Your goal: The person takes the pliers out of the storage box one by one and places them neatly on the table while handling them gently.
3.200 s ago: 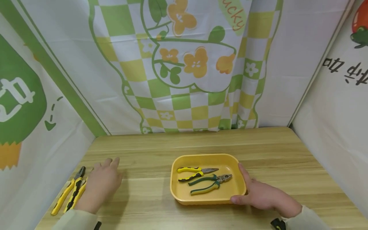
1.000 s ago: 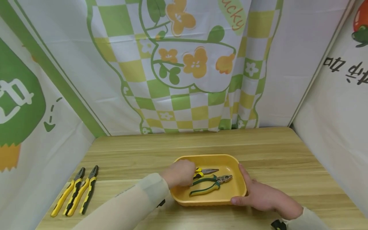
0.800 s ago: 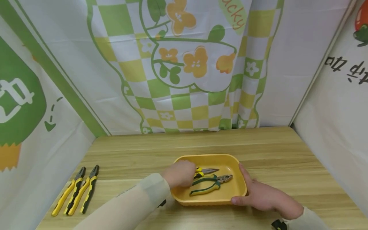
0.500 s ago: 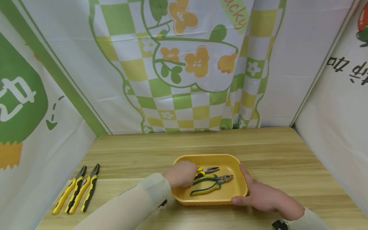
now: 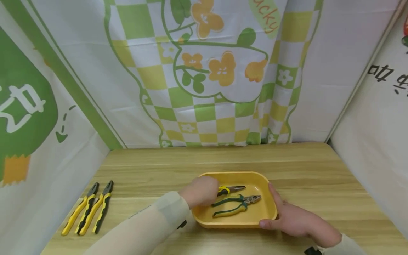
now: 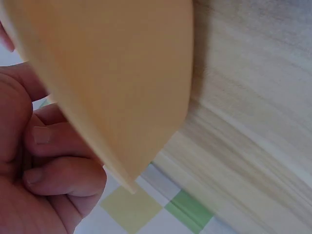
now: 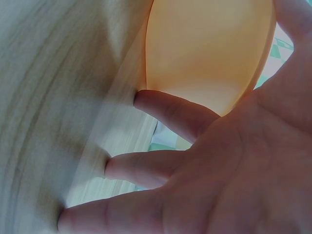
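Note:
In the head view a yellow tray (image 5: 236,224) holds two pairs of pliers. My left hand (image 5: 202,191) reaches over its left end and grips the handles of the yellow-and-black needle-nose pliers (image 5: 236,189); most of the handles are hidden behind the hand. Curled fingers show beside the tray wall in the left wrist view. Combination pliers (image 5: 231,209) with green-and-yellow handles lie nearer the front of the tray. My right hand (image 5: 293,219) rests against the tray's right end, thumb at the front corner. The right wrist view shows its fingers spread straight, several fingertips touching the table.
Two yellow-and-black pliers, a left pair (image 5: 83,209) and a right pair (image 5: 99,209), lie side by side on the wooden table (image 5: 153,166) at the left. Printed cloth (image 5: 216,117) hangs along the back edge, with white walls on both sides.
My left hand has moved from the pliers at the left into the tray. The needle-nose pliers' jaws, slightly parted half a second ago, now look together. The right hand stays at the tray.

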{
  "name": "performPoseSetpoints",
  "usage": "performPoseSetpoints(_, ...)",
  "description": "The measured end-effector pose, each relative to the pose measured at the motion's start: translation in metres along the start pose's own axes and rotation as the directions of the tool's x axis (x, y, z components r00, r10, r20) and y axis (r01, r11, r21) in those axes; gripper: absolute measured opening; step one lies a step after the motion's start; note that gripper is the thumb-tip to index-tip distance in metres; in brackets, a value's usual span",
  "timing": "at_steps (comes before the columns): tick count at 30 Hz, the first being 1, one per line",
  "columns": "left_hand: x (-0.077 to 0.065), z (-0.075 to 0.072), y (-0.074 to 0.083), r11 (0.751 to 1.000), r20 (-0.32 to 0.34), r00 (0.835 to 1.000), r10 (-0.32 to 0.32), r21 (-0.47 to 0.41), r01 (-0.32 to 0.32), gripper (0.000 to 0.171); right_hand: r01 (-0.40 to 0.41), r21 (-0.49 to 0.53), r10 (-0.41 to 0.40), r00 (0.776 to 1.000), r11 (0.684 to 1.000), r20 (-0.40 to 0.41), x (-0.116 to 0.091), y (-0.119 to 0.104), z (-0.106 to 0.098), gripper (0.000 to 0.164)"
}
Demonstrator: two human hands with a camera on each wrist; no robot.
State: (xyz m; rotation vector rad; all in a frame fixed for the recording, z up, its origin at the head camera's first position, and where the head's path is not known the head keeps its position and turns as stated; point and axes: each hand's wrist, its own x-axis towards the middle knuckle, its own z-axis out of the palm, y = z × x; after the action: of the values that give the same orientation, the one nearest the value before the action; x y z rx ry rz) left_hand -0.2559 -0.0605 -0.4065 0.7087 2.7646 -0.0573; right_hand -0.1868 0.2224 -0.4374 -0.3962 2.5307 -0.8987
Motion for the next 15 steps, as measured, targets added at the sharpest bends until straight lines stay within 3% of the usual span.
performPoseSetpoints(5, -0.0023, -0.0044, -0.0021, 0.999, -0.059, 0.998, 0.021, -0.028, -0.023, 0.018, -0.008, -0.003, 0.008, 1.0, 1.0, 0.001, 0.0001, -0.0003, -0.0003, 0.124)
performPoseSetpoints(15, -0.0025, -0.0036, -0.0036, 0.999, -0.131, 0.991, -0.024, 0.02, 0.027, 0.018, 0.003, -0.006, -0.003, 1.0, 1.0, -0.015, -0.0023, -0.001, 0.004, 0.125)
